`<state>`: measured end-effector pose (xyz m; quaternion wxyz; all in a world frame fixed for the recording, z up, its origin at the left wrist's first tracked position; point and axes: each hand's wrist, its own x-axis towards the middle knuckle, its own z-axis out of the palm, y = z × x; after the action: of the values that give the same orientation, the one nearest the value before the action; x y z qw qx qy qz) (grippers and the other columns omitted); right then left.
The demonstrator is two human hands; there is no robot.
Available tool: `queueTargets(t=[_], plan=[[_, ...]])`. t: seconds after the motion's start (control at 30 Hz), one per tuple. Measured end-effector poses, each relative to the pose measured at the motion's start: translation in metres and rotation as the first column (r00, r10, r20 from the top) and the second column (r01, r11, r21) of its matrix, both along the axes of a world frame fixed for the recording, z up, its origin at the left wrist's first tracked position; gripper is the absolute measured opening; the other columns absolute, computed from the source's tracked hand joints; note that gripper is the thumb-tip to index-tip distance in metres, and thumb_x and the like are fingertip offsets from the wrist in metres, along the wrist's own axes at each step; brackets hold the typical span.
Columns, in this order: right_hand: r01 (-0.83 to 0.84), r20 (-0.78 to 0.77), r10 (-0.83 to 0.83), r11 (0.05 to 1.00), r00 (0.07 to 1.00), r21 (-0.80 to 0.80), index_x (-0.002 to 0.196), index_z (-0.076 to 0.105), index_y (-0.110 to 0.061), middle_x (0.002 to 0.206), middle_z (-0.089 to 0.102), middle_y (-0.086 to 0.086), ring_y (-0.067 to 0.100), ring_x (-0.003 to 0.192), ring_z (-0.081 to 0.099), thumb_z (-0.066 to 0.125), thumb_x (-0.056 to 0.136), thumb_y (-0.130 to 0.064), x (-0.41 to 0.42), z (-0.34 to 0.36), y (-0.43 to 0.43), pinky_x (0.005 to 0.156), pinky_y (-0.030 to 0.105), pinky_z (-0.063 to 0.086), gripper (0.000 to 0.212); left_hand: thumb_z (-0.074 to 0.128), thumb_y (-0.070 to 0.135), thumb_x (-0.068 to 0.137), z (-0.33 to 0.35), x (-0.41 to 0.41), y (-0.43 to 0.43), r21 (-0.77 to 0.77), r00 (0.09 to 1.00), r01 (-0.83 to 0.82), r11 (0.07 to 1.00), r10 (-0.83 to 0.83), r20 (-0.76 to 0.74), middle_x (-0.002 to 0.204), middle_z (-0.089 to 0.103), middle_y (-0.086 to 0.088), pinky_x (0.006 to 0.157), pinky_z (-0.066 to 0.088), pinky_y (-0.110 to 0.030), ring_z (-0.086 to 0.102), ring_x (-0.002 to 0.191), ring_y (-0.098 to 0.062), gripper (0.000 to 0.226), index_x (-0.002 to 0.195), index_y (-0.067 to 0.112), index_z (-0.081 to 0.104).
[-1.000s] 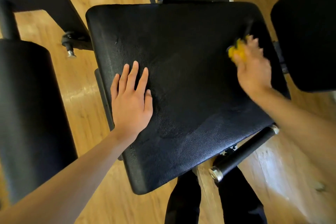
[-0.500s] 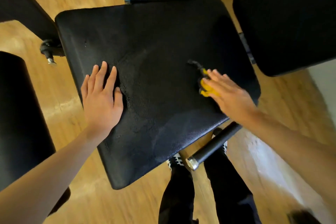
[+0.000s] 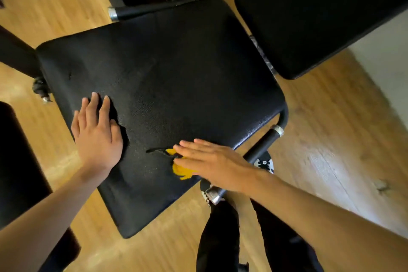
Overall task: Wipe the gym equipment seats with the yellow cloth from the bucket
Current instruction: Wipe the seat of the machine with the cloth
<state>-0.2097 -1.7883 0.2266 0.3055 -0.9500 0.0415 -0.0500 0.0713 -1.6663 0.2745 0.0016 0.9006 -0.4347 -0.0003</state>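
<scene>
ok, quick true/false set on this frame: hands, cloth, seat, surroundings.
1. The right hand presses the crumpled yellow cloth onto the black padded vinyl seat with straight fingers. True.
2. The left hand grips a bar. False: it lies flat on the seat and holds nothing.
3. The cloth lies near the seat edge closest to the dark-trousered legs. True.
4. A bucket stands beside the seat. False: no bucket is in view.
5. The floor is grey carpet. False: it is a light wooden plank floor.
</scene>
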Motion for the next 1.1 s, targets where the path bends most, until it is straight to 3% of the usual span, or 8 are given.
queueTargets(t=[0.1,0.17,0.33,0.5,0.6,0.73,0.97,1.1], plan=[[0.265,-0.079,-0.27,0.962,0.96,-0.072,0.149,0.045,-0.014,0.161,0.032,0.006,0.018,0.15,0.028,0.057,0.091,0.001,-0.055,-0.022,-0.063,0.123,0.041,0.027,0.061,0.033,0.024,0.098,-0.002,-0.001,-0.002,-0.019,1.0,-0.007,1.0,0.007,0.002,0.165,0.028,-0.016,0.125,0.013,-0.053,0.019,0.155,-0.036,0.059,0.155,0.009,0.038],[0.559,-0.181,-0.543,0.827,0.82,0.052,0.151,0.042,-0.02,0.163,0.029,0.003,0.018,0.152,0.022,0.061,0.096,-0.006,-0.082,-0.031,-0.09,0.124,0.043,0.025,0.059,0.033,0.023,0.098,-0.002,-0.003,-0.002,-0.029,1.0,-0.01,1.0,0.01,0.008,0.165,0.029,-0.017,0.125,0.013,-0.053,0.02,0.154,-0.037,0.059,0.154,0.009,0.039],[0.944,-0.364,-0.873,0.276,0.325,0.18,0.156,0.032,-0.025,0.168,0.013,-0.004,0.018,0.154,0.013,0.044,0.106,-0.023,-0.051,-0.016,-0.066,0.122,0.043,0.028,0.052,0.033,0.024,0.097,-0.001,-0.004,-0.002,0.005,1.0,-0.002,1.0,0.002,0.011,0.166,0.027,-0.017,0.125,0.012,-0.053,0.018,0.155,-0.037,0.06,0.155,0.009,0.036],[0.889,-0.557,-0.83,-0.274,-0.026,0.367,0.16,0.015,-0.014,0.167,0.015,0.009,0.028,0.152,0.022,0.045,0.105,-0.029,0.019,0.019,0.045,0.122,0.039,0.026,0.064,0.034,0.024,0.097,-0.001,-0.003,-0.003,0.034,1.0,-0.01,0.999,0.01,0.012,0.167,0.024,-0.017,0.126,0.01,-0.053,0.016,0.156,-0.036,0.061,0.156,0.009,0.035],[0.874,-0.564,-0.824,-0.312,-0.055,0.372,0.159,0.009,-0.013,0.168,0.007,0.006,0.019,0.155,0.011,0.044,0.104,-0.034,0.049,0.043,0.091,0.123,0.028,0.016,0.069,0.033,0.025,0.097,0.0,-0.005,-0.004,0.037,1.0,-0.023,0.999,0.023,0.008,0.167,0.023,-0.016,0.127,0.009,-0.051,0.015,0.156,-0.034,0.061,0.156,0.009,0.035],[0.847,-0.638,-0.769,-0.326,0.02,0.419,0.16,0.01,-0.015,0.158,0.038,0.009,0.026,0.142,0.042,0.043,0.105,-0.032,0.03,0.03,0.08,0.117,0.034,0.033,0.067,0.033,0.025,0.1,0.001,-0.006,-0.003,0.026,1.0,-0.018,0.999,0.018,0.008,0.167,0.025,-0.014,0.127,0.009,-0.05,0.015,0.156,-0.033,0.058,0.156,0.01,0.035],[0.823,-0.623,-0.741,-0.503,-0.251,0.266,0.148,0.036,-0.015,0.132,0.062,0.01,0.031,0.12,0.06,0.035,0.108,-0.038,0.006,-0.002,-0.032,0.096,0.036,0.045,0.047,0.032,0.028,0.106,0.001,-0.008,-0.001,0.002,1.0,-0.017,1.0,0.017,0.009,0.168,0.023,-0.012,0.128,0.009,-0.048,0.014,0.157,-0.03,0.054,0.158,0.011,0.033],[0.804,-0.556,-0.787,-0.501,-0.268,0.321,0.152,0.031,-0.014,0.139,0.057,0.005,0.025,0.123,0.056,0.04,0.107,-0.036,0.033,0.017,0.029,0.094,0.014,0.034,0.051,0.035,0.027,0.106,0.001,-0.009,0.0,-0.031,0.999,-0.035,0.999,0.036,0.016,0.167,0.027,-0.011,0.128,0.011,-0.048,0.018,0.156,-0.03,0.052,0.156,0.012,0.038]])
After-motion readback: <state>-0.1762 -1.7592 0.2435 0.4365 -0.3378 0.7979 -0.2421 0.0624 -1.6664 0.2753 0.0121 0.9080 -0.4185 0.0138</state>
